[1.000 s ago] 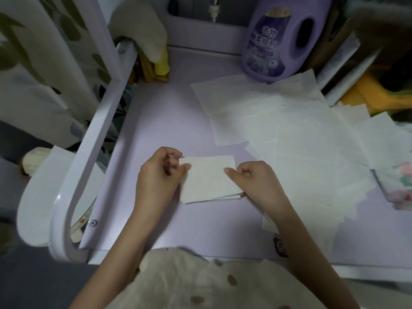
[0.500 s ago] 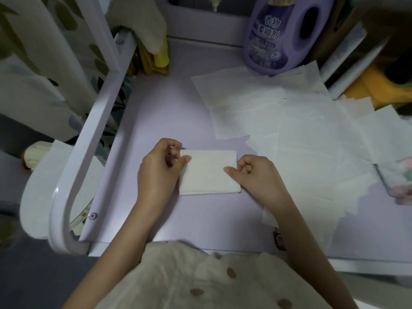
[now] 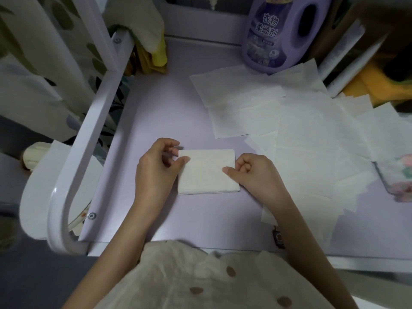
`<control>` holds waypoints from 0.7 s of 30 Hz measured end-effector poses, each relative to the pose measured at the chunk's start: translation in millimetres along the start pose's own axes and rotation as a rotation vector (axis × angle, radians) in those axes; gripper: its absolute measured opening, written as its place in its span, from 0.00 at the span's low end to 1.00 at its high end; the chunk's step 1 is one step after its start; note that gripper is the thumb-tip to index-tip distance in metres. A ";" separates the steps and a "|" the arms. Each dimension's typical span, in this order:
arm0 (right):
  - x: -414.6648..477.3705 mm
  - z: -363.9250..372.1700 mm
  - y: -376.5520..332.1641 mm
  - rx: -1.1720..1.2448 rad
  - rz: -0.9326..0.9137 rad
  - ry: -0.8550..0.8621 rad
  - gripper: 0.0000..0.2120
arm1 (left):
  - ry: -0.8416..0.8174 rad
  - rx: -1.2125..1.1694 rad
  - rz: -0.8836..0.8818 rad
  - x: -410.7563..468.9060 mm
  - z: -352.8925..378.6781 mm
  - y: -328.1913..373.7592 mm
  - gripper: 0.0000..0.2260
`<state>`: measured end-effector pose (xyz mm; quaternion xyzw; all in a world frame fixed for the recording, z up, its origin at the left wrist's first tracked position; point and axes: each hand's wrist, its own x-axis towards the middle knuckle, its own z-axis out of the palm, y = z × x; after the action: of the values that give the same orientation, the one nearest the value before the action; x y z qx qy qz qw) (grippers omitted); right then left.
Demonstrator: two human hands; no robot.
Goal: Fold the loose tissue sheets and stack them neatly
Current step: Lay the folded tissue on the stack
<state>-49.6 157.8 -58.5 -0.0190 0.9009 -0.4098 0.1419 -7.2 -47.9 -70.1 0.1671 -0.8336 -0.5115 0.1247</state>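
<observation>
Your left hand (image 3: 156,168) pinched the left edge of the folded tissue (image 3: 207,172), thumb on top and fingers curled. Your right hand (image 3: 256,172) pinched the right edge the same way, fingers balled up. The one folded tissue lay flat on the lilac table (image 3: 178,97), dead centre. From 1 to 4 o'clock of it spread the loose sheets (image 3: 312,139), overlapping too much to count exactly. One purple bottle (image 3: 283,34) stood at 1 o'clock, its contents hidden. One floral clear packet (image 3: 399,175) sat at 3 o'clock, partly under the sheets, contents unclear.
</observation>
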 end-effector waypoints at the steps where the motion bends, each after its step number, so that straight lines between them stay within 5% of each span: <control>1: -0.3 0.2 -1.0 -0.009 -0.001 0.002 0.14 | 0.000 0.003 0.007 0.0 0.2 0.4 0.12; 5: -1.9 -0.4 -4.1 -0.028 0.010 0.022 0.14 | 0.072 0.173 0.072 -2.5 -0.2 1.5 0.15; 8: -7.0 2.1 -3.9 -0.055 -0.025 0.156 0.13 | 0.110 0.323 0.297 -3.4 -5.2 5.5 0.13; 12: -10.9 10.6 -5.8 -0.227 -0.411 0.280 0.14 | -0.171 0.552 0.647 -6.5 4.3 8.0 0.18; 17: -8.2 18.6 5.1 -0.505 -0.484 0.022 0.31 | -0.409 0.755 0.554 -14.4 17.1 0.0 0.26; 21: -1.4 14.3 10.6 -0.334 -0.372 0.049 0.31 | -0.445 0.689 0.529 -12.5 13.8 -0.3 0.35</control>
<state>-43.5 154.5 -74.9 -0.1979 0.9402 -0.2749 0.0372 -1.0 -31.8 -76.9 -0.1324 -0.9747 -0.1798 0.0065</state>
